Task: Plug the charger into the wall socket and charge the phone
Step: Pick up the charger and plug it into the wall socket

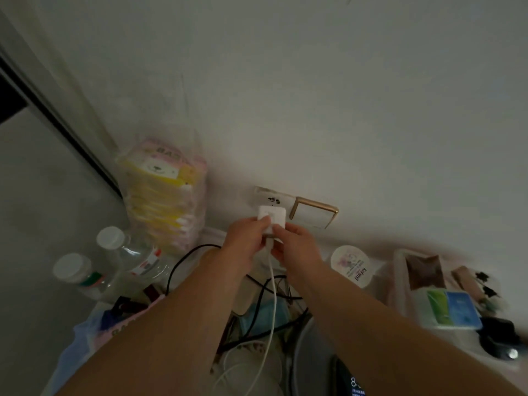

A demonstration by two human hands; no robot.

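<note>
A white square charger (272,218) sits against the lower part of the white wall socket (271,197), whose upper slots still show above it. My left hand (248,238) pinches the charger's left side and my right hand (295,247) pinches its right side. A white cable (271,298) hangs from the charger down between my forearms. Part of the phone (350,380), its screen lit, shows at the bottom edge under my right forearm. Whether the charger's pins are in the socket is hidden.
A gold-framed switch plate (314,214) sits right of the socket. To the left stands a stack of tissue packs (165,192) and two plastic bottles (123,252). Black cables (257,307), a round jar (353,264) and a tissue pack (451,310) clutter the surface below.
</note>
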